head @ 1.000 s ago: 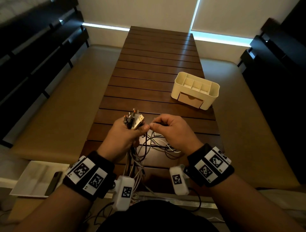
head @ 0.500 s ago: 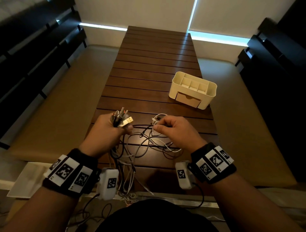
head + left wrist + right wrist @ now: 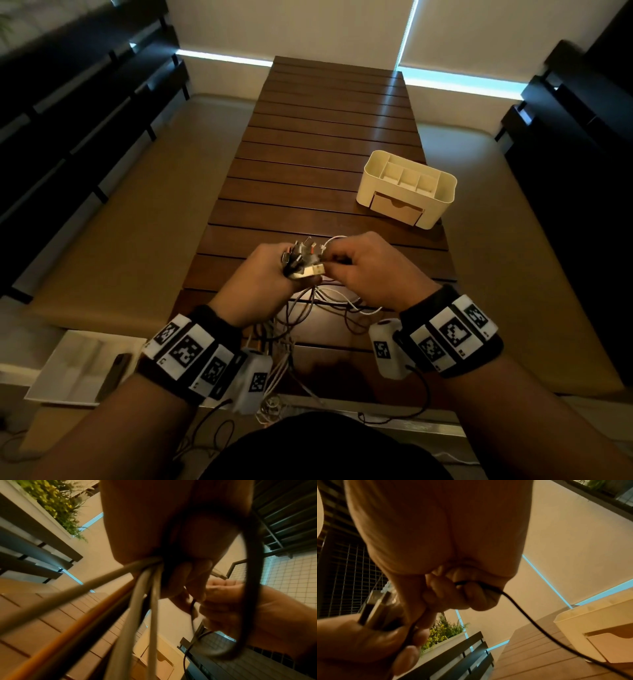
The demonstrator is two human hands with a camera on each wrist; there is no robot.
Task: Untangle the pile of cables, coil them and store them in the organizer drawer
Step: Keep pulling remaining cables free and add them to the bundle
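Right hand [image 3: 371,270] has closed back in on the left hand [image 3: 263,281], pinching a thin black cable [image 3: 530,616]; left fist grips the plugs [image 3: 303,262] (light, floppy, best taken near the plug ends).

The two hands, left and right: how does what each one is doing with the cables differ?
The left hand grips a whole bundle of cables, their plug ends fanning out above its fist; the right hand pinches just one thin black cable. The left hand's cables hang in thick strands below the fist; the right hand's cable trails off alone toward the table. Both hands are held close together above the table's near end.
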